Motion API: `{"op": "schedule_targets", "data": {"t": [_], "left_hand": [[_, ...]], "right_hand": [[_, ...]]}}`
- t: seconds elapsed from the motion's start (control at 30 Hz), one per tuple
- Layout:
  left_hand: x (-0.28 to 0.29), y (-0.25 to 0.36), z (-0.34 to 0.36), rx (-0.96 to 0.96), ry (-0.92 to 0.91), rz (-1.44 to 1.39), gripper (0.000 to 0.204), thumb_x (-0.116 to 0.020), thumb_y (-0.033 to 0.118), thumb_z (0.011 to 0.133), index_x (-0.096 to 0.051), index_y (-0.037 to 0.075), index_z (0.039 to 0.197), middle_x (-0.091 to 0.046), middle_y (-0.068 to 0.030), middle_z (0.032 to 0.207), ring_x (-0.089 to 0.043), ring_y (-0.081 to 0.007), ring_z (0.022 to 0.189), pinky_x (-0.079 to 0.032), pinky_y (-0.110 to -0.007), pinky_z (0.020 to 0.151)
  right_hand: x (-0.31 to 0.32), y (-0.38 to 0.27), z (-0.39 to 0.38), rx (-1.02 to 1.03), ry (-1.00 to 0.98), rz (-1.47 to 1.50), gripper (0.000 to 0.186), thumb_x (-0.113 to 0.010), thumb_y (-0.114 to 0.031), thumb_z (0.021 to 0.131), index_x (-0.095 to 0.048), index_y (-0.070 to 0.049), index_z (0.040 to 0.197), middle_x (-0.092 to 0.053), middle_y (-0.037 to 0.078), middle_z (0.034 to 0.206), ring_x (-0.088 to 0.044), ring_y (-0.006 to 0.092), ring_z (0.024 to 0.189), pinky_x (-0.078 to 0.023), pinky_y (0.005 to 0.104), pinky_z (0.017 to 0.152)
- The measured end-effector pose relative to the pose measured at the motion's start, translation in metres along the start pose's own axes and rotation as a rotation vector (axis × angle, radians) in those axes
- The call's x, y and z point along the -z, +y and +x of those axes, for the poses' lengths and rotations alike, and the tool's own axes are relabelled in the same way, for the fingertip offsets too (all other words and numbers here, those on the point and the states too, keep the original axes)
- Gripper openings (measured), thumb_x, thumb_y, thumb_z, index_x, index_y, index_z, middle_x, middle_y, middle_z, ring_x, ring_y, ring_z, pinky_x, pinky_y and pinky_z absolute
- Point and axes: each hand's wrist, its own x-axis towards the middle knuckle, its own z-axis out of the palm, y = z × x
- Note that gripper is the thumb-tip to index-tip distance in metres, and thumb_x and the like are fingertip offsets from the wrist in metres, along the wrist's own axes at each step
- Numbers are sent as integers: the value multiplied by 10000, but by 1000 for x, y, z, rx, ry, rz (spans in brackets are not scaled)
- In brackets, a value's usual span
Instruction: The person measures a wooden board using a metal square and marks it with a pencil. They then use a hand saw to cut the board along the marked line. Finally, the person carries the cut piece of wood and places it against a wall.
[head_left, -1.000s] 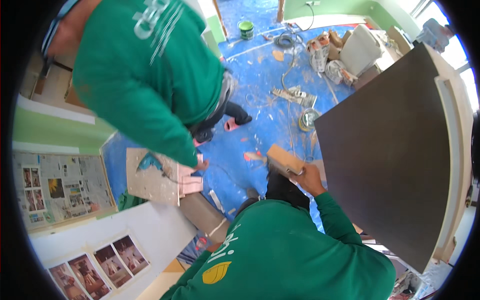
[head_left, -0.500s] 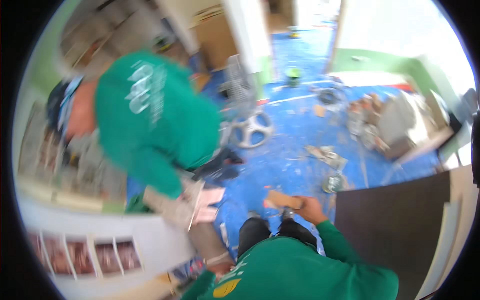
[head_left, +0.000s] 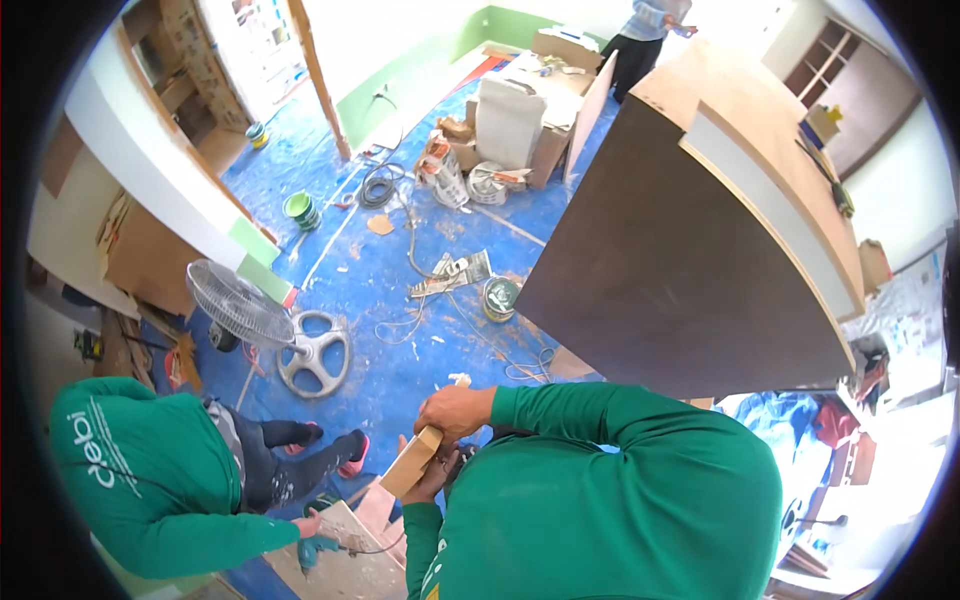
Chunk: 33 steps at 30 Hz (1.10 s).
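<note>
My right hand (head_left: 452, 412) is closed over the upper end of a tan rectangular block (head_left: 412, 464), held tilted in front of my body. Below it, my left hand (head_left: 430, 484) closes on the block's underside, its fingers partly hidden. A small dark object (head_left: 462, 458) shows beside my hands; its kind cannot be made out. At the lower left a co-worker in a green sweater (head_left: 150, 470) bends over, one hand (head_left: 308, 524) close to a teal power drill (head_left: 316, 550) and a pale board (head_left: 350, 535).
A large dark panel (head_left: 660, 260) stands ahead to my right. A grey pedestal fan (head_left: 240, 300) is beyond the co-worker. Cables, a tub (head_left: 500, 298) and newspaper (head_left: 455, 272) lie on the blue floor sheet (head_left: 370, 300). Another person (head_left: 640, 40) stands at the back.
My view has swung right. My left hand has come up from low at the left to the block in my right hand. The co-worker now appears lower left.
</note>
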Motion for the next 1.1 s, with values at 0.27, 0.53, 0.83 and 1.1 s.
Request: {"op": "schedule_targets", "data": {"t": [0.27,0.53,0.83,1.1], "left_hand": [[-28,17,-22,-392,-95,517,598,-923,322,829,-643,-17,1234,-747,-137,1057,-746,-269,1009,-606,-395,892],[-22,30,-24,-430,76,651,498,-901,217,854,-649,-29,1206,-741,-128,1095,-729,-217,980,-605,-392,883],[12,28,-9,-558,67,781,338,-770,95,944,-613,16,1233,-713,-124,1080,-737,-218,959,-646,-379,837],[-21,22,-11,-284,9,431,228,-677,201,1019,-650,30,1167,-723,-130,980,-747,-227,838,-650,-366,728]], "right_hand": [[-29,-17,5,-31,94,73,516,-806,-142,790,-740,-111,1301,-759,178,1228,-713,410,1130,-574,499,958],[-38,-14,10,-18,104,158,531,-749,-53,782,-727,-109,1310,-746,159,1282,-683,404,1208,-557,504,1009],[-32,-8,19,-47,-19,189,500,-754,-72,830,-725,-103,1329,-738,174,1308,-681,413,1216,-550,503,1025],[-31,2,13,-72,-13,205,469,-753,-81,842,-738,-99,1310,-739,166,1311,-684,405,1208,-550,502,1026]]}}
